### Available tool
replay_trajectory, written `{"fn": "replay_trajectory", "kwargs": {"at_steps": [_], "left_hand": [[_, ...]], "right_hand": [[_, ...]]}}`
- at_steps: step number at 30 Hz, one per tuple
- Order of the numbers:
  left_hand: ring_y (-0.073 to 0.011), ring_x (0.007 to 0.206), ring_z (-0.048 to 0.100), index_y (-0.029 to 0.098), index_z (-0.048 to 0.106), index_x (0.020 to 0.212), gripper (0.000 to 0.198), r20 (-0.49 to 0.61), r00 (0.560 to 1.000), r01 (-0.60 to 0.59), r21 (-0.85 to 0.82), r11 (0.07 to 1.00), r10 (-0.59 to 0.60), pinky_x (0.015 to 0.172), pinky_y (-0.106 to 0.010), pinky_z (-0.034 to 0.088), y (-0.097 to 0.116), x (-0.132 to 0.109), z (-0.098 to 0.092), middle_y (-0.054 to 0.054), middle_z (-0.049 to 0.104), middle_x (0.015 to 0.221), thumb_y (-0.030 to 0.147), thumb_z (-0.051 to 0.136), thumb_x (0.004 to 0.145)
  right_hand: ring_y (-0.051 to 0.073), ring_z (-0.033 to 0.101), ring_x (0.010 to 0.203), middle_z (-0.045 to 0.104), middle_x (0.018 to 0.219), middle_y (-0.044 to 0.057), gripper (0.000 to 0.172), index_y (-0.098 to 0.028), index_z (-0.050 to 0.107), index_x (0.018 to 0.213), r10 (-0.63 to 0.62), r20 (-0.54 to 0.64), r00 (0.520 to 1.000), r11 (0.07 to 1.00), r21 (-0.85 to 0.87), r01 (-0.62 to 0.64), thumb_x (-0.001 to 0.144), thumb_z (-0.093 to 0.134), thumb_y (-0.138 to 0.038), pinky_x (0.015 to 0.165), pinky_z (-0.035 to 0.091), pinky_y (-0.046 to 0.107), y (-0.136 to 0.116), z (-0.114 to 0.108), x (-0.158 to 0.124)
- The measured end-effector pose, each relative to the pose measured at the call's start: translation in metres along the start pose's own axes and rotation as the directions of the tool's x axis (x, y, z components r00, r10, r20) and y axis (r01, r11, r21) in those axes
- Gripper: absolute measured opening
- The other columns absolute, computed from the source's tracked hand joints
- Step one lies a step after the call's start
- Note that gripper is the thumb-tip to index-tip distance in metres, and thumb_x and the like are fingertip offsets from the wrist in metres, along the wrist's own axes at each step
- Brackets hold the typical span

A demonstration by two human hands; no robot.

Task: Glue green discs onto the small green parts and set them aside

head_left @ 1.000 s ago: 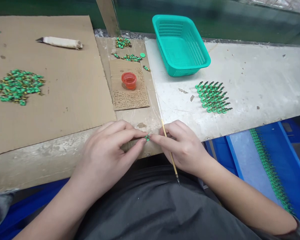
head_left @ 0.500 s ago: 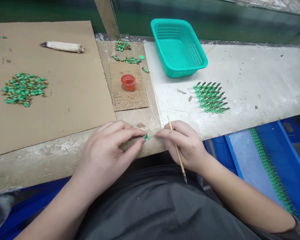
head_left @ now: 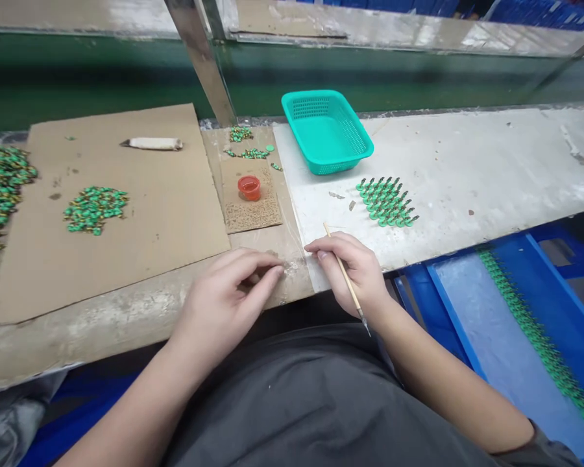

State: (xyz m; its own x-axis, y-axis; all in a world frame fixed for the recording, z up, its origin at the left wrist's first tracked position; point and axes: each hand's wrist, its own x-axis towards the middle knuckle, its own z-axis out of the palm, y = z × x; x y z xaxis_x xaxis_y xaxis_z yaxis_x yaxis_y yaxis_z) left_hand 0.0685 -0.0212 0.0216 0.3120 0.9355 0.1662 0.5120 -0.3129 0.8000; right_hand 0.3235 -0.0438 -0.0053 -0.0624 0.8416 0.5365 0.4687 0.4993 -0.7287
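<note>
My left hand (head_left: 228, 292) is at the front edge of the bench, thumb and index tip pinched together; whatever they hold, if anything, is hidden. Across a small gap, my right hand (head_left: 355, 269) is closed around a thin paintbrush (head_left: 346, 280). The brush has a pale wooden handle and slants, its dark bristle tip pointing down towards me. Its thumb and index fingertips are close together and face my left hand. A small red cup (head_left: 249, 188) stands beyond my hands on a speckled cardboard piece (head_left: 253, 217).
Small green-and-gold pieces lie heaped (head_left: 96, 209) on a cardboard sheet (head_left: 165, 220), beside a wrapped pointed tool (head_left: 153, 143). A teal basket (head_left: 328, 139) stands behind rows of upright pieces on green bases (head_left: 387, 204). Below right, a blue crate (head_left: 559, 324) holds more rows.
The view has tilted up, showing more of the bench's far side and another heap at left. The green disc at my left fingertips is no longer visible. My right hand still holds the paintbrush.
</note>
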Motion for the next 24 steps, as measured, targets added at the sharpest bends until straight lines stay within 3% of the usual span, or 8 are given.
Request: {"fn": "replay_trajectory", "kwargs": {"at_steps": [4,7,12,16,24], "left_hand": [[-0.0277,0.088,0.088,0.030,0.096,0.098,0.057,0.017,0.977,0.206,-0.312,0.927,-0.212,0.082,-0.037,0.077,0.015,0.004,-0.011,-0.009,0.092,0.100,0.086,0.097,0.089],[-0.0273,0.080,0.087,0.030,0.097,0.093,0.059,0.017,0.974,0.212,-0.436,0.875,-0.228,0.072,-0.035,0.077,0.028,0.002,-0.020,-0.009,0.090,0.090,0.088,0.103,0.081],[-0.0235,0.072,0.085,0.031,0.099,0.093,0.044,0.029,0.980,0.181,-0.537,0.824,-0.196,0.064,-0.028,0.074,0.038,-0.004,-0.024,-0.007,0.086,0.082,0.075,0.105,0.089],[-0.0191,0.073,0.084,0.037,0.100,0.097,0.035,0.056,0.984,0.170,-0.559,0.811,-0.167,0.066,-0.022,0.072,0.037,-0.006,-0.024,-0.005,0.087,0.084,0.072,0.101,0.096],[-0.0161,0.077,0.084,0.038,0.100,0.101,0.033,0.088,0.976,0.211,-0.622,0.754,-0.200,0.072,-0.017,0.071,0.031,-0.012,-0.021,-0.005,0.090,0.091,0.070,0.102,0.096]], "right_hand": [[0.021,0.086,0.094,0.090,0.104,0.006,0.019,-0.023,0.086,0.119,-0.003,0.052,0.999,0.994,0.106,-0.002,0.113,0.071,-0.014,0.087,0.071,0.035,-0.013,0.004,-0.001],[0.019,0.085,0.087,0.089,0.102,0.005,0.015,-0.024,0.086,0.121,-0.006,0.091,0.996,0.977,0.215,-0.014,0.109,0.083,-0.018,0.082,0.072,0.032,-0.033,0.007,-0.003],[0.016,0.081,0.083,0.085,0.098,0.002,0.015,-0.024,0.083,0.120,-0.052,0.016,0.999,0.967,0.250,0.046,0.108,0.088,-0.017,0.078,0.071,0.028,-0.056,0.007,0.000],[0.016,0.082,0.085,0.087,0.099,0.002,0.016,-0.026,0.080,0.117,-0.109,-0.003,0.994,0.963,0.248,0.107,0.108,0.087,-0.013,0.079,0.070,0.029,-0.059,0.006,0.005],[0.018,0.083,0.086,0.087,0.097,0.002,0.015,-0.026,0.078,0.114,-0.145,0.013,0.989,0.966,0.220,0.138,0.110,0.086,-0.014,0.082,0.071,0.032,-0.061,0.009,0.006]]}}
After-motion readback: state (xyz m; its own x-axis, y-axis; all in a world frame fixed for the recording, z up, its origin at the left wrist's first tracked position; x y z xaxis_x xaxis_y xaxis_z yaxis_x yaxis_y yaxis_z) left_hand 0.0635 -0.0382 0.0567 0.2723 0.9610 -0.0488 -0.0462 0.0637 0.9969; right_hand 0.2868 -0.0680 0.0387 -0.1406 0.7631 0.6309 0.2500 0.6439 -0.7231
